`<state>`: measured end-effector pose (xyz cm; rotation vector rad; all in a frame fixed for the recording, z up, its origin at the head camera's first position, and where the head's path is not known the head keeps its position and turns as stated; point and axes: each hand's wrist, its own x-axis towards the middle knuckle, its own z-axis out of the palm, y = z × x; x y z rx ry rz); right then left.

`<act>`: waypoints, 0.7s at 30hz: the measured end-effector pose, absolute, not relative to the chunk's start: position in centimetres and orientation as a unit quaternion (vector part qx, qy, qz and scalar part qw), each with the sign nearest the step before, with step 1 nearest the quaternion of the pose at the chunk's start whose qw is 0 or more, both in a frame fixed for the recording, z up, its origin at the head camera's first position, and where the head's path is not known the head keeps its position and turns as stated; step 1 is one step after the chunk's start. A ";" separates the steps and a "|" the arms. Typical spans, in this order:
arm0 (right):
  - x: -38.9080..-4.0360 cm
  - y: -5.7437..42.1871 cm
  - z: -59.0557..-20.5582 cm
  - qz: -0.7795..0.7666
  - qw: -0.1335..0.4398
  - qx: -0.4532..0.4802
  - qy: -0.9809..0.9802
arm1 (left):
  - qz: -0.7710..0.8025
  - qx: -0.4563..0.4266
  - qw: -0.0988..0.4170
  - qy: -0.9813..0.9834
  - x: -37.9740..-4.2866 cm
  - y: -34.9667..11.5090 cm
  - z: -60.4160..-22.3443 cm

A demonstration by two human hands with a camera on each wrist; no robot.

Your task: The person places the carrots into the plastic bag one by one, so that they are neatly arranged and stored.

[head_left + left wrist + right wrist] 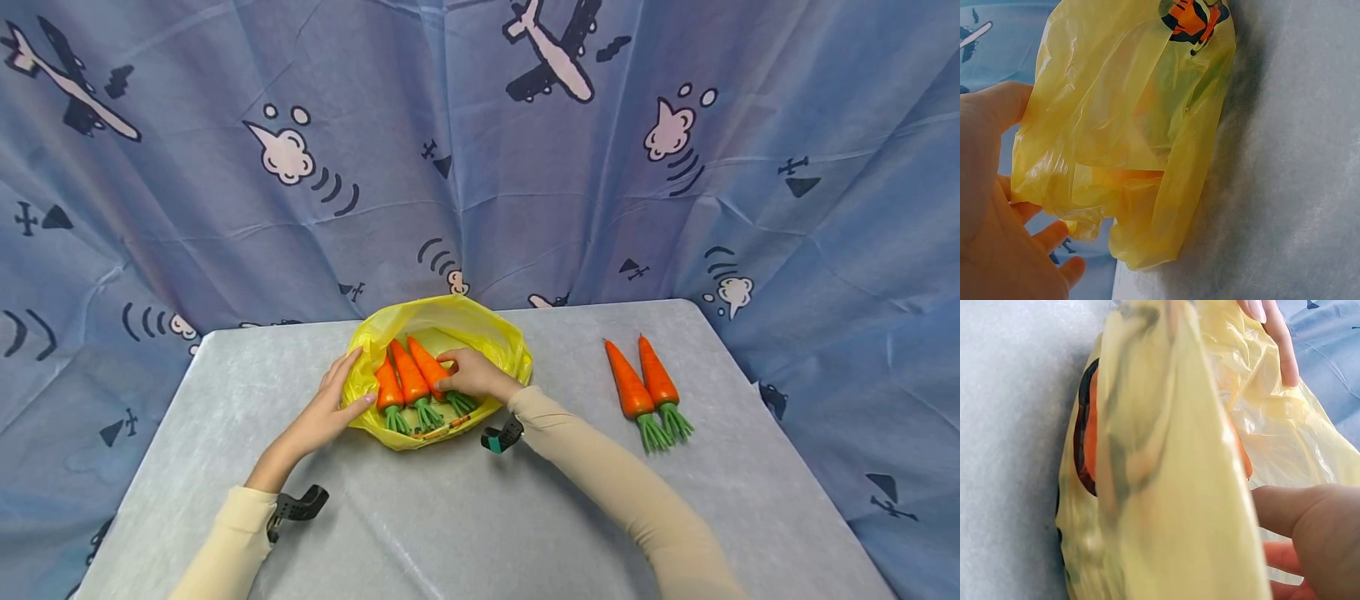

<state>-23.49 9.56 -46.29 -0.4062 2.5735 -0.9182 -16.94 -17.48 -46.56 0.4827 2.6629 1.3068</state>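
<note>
A yellow plastic bag (517,337) lies with its mouth wide, showing several orange carrots (409,375) with green stem ends side by side. My left hand (330,408) touches its left rim, fingers spread; in the left wrist view the thumb (1010,103) and some fingertips go behind the yellow film. Inside the bag, my right hand (472,375) holds the rightmost carrot (426,360) near its thick end, fingers curved over it. In the right wrist view, the bag's wall (1166,506) hides that hand's fingertips and most of the carrot.
Two more carrots (630,379) lie together on the grey tabletop (420,517), right of the bag. Behind the table hangs a blue curtain (480,150) printed with airplanes. Dark straps with mounts (300,504) sit at both wrists.
</note>
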 end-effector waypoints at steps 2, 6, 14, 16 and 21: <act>-23.4 9.6 -46.3 -0.328 0.189 -0.141 0.915 | 0.434 0.161 0.069 0.884 -16.9 -17.5 -46.6; -23.3 9.5 -46.2 -0.334 0.187 -0.135 0.914 | 0.435 0.162 0.069 0.883 -17.0 -17.5 -46.6; -23.4 9.5 -46.5 -0.340 0.185 -0.134 0.912 | 0.435 0.165 0.067 0.883 -17.0 -17.5 -46.7; -23.5 9.5 -46.6 -0.339 0.185 -0.137 0.912 | 0.434 0.166 0.065 0.883 -17.0 -17.5 -46.7; -23.6 9.5 -46.6 -0.337 0.187 -0.140 0.912 | 0.433 0.167 0.062 0.884 -17.0 -17.5 -46.7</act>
